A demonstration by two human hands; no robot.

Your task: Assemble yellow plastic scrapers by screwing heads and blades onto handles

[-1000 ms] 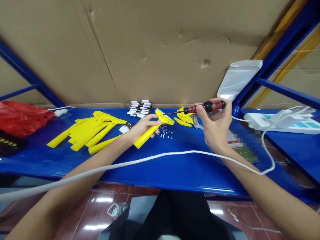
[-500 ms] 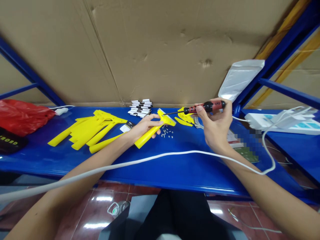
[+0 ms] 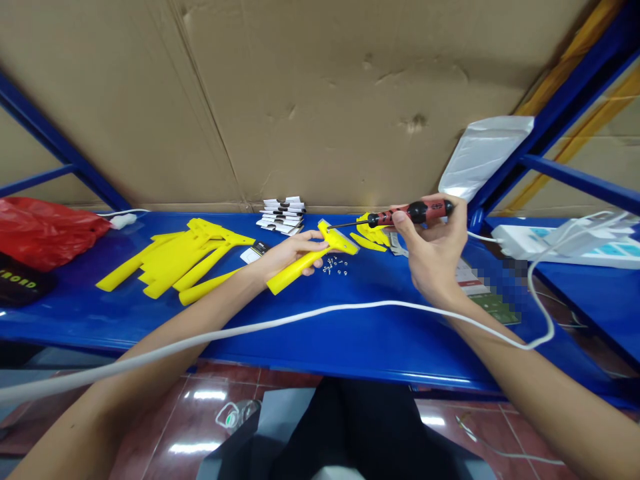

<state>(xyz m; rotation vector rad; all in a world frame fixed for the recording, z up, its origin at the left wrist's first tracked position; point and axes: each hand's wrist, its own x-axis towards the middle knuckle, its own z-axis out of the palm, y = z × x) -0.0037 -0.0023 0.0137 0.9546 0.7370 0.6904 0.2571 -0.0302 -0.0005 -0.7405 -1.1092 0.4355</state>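
Observation:
My left hand is closed around a yellow scraper, its handle slanting down to the left and its wide head up to the right. In my right hand is a red and black screwdriver, held nearly level. The screwdriver's tip meets the scraper's head near its upper end; whether it sits in a screw is too small to tell. Small loose screws lie on the blue table just below the head. Behind the screwdriver is a pile of small yellow plastic pieces.
Several yellow scraper handles are heaped at left, beside a red plastic bag. Folded white papers stand at the back. A white cable crosses in front of both forearms. At right lies a power strip.
The scraper's head has turned slightly, its right end moving a little right and down. The screwdriver stays against it, with my right hand shifted very slightly right.

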